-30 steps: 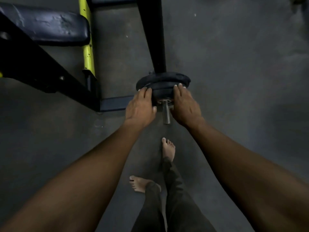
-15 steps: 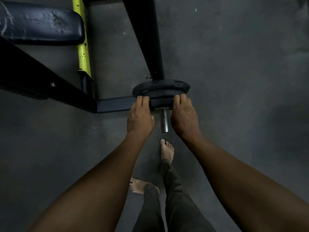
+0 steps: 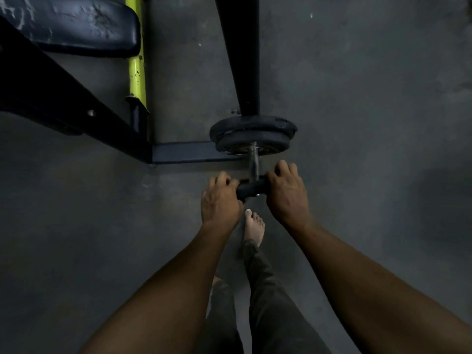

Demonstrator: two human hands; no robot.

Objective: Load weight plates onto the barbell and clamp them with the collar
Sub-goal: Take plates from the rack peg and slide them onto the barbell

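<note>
Two black weight plates (image 3: pixel 252 139) sit stacked on the steel barbell sleeve (image 3: pixel 253 163), which points toward me. At the sleeve's near end a smaller black round plate (image 3: pixel 251 189) is held edge-on between my hands. My left hand (image 3: pixel 219 199) grips its left side and my right hand (image 3: pixel 287 192) grips its right side. The sleeve tip meets this small plate; the hands hide its centre hole. No collar can be made out.
A black upright post (image 3: pixel 240 52) rises behind the plates. A bench with dark pad (image 3: pixel 74 24), yellow bar (image 3: pixel 136 62) and black frame (image 3: pixel 63 98) stands at left. My bare foot (image 3: pixel 254 227) is on the grey floor just below my hands.
Both hands left the stacked plates and pulled back toward me to the sleeve's tip, where they now hold a small black plate.
</note>
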